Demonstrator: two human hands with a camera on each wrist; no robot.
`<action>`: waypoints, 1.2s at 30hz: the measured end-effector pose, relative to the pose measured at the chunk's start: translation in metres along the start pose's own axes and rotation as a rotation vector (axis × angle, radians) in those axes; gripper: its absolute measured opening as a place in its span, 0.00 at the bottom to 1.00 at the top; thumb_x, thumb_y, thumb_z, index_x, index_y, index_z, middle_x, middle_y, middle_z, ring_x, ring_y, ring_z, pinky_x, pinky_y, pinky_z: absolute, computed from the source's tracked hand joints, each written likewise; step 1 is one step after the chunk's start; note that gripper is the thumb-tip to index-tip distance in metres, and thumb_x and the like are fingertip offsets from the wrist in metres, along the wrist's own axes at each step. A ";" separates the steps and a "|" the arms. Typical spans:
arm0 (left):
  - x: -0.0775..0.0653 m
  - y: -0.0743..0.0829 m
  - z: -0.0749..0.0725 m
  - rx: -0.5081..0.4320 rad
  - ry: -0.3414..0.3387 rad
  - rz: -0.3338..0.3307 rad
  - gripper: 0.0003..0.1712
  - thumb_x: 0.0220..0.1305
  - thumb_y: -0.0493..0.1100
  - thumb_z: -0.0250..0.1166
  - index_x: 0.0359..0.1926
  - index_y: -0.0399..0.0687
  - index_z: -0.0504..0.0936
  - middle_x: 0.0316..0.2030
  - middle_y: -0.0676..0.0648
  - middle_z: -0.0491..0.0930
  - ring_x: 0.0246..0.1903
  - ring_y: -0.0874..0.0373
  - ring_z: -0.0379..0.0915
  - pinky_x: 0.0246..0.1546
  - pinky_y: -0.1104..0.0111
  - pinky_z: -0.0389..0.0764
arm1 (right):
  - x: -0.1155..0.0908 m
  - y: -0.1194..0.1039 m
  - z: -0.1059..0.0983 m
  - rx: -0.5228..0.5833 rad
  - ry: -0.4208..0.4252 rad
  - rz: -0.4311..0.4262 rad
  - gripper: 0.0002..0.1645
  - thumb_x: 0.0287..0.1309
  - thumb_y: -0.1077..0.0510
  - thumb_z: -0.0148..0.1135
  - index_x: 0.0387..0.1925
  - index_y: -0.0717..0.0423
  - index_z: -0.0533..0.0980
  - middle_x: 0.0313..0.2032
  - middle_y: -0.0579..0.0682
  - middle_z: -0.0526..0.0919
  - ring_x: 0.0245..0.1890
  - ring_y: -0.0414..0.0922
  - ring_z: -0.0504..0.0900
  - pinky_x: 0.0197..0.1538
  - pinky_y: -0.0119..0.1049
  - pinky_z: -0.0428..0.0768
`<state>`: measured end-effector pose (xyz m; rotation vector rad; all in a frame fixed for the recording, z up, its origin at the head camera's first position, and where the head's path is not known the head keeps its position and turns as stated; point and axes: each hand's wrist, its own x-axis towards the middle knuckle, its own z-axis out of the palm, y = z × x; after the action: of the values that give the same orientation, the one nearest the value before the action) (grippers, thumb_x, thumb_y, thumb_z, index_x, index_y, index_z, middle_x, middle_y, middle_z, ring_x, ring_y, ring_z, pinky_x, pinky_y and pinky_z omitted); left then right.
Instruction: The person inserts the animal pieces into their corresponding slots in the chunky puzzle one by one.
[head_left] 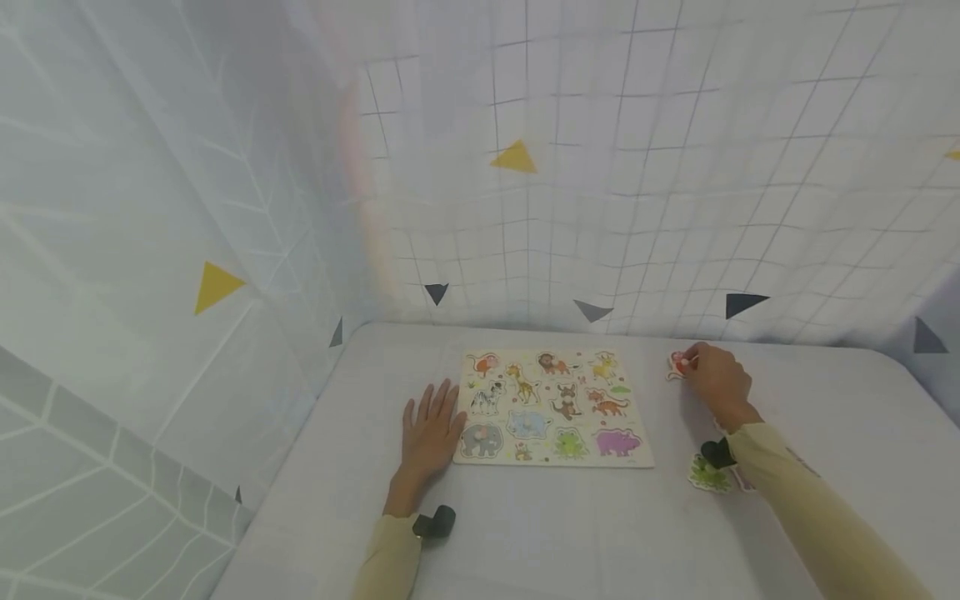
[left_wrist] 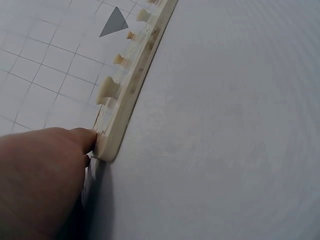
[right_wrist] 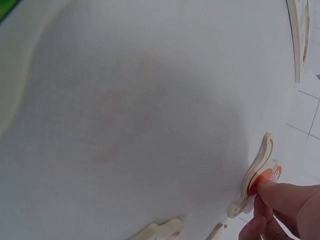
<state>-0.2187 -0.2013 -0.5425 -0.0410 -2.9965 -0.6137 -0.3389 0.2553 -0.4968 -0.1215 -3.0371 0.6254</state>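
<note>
A wooden animal puzzle board (head_left: 491, 463) lies on the white-covered table. My left hand (head_left: 429, 429) rests beside its left edge with fingers extended, and the thumb touches the near corner. Knobs (left_wrist: 108, 90) stand up from the board in the left wrist view. To the right of the board, my right hand (head_left: 722, 385) pinches an orange monkey puzzle piece (right_wrist: 259, 181) between thumb and fingers. The monkey's curled tail sticks out past the fingertips, close over the table.
A green frog piece (head_left: 708, 478) lies on the table near the right wrist, with further pieces (head_left: 744, 479) partly hidden under the right forearm. Another loose piece (right_wrist: 159, 231) shows at the bottom of the right wrist view. A patterned curtain (head_left: 555, 233) hangs behind the table.
</note>
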 end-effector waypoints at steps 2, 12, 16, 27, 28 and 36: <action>0.000 0.000 0.000 -0.003 0.008 0.003 0.34 0.80 0.57 0.44 0.80 0.50 0.58 0.82 0.45 0.53 0.83 0.41 0.42 0.81 0.38 0.39 | 0.000 0.001 -0.001 0.009 0.008 -0.019 0.16 0.70 0.55 0.59 0.49 0.65 0.77 0.45 0.67 0.86 0.35 0.60 0.85 0.27 0.46 0.77; -0.002 0.003 -0.004 -0.009 -0.002 -0.007 0.34 0.80 0.56 0.44 0.80 0.50 0.57 0.82 0.46 0.52 0.83 0.42 0.41 0.82 0.39 0.39 | 0.000 0.010 0.000 0.025 0.072 -0.119 0.16 0.69 0.53 0.62 0.45 0.63 0.79 0.42 0.66 0.86 0.38 0.62 0.85 0.26 0.46 0.77; -0.002 0.002 -0.003 -0.022 0.001 -0.004 0.34 0.80 0.56 0.44 0.80 0.50 0.57 0.82 0.46 0.52 0.83 0.42 0.41 0.82 0.39 0.38 | -0.001 0.011 0.001 0.026 0.107 -0.129 0.15 0.67 0.54 0.64 0.44 0.65 0.81 0.42 0.70 0.80 0.39 0.64 0.81 0.25 0.50 0.76; -0.003 0.004 -0.008 0.010 -0.030 -0.027 0.34 0.80 0.57 0.43 0.81 0.53 0.56 0.83 0.47 0.51 0.84 0.43 0.40 0.83 0.40 0.39 | 0.002 0.014 0.001 0.072 0.144 -0.157 0.14 0.67 0.57 0.61 0.42 0.68 0.79 0.45 0.73 0.81 0.40 0.64 0.78 0.31 0.53 0.76; -0.003 0.004 -0.008 0.008 -0.026 -0.025 0.34 0.80 0.57 0.43 0.81 0.52 0.56 0.83 0.47 0.51 0.83 0.43 0.40 0.82 0.39 0.39 | 0.002 0.013 0.001 0.081 0.134 -0.151 0.14 0.67 0.57 0.61 0.42 0.68 0.79 0.44 0.72 0.82 0.38 0.62 0.79 0.31 0.51 0.76; -0.002 0.004 -0.007 0.014 -0.039 -0.031 0.35 0.81 0.58 0.42 0.81 0.54 0.54 0.83 0.49 0.49 0.84 0.44 0.38 0.83 0.41 0.37 | 0.000 0.002 0.002 0.159 0.091 -0.159 0.15 0.67 0.60 0.61 0.46 0.71 0.77 0.47 0.74 0.83 0.45 0.67 0.82 0.46 0.60 0.81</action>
<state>-0.2157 -0.2007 -0.5351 -0.0052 -3.0440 -0.6012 -0.3391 0.2562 -0.4996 0.0928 -2.8600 0.8195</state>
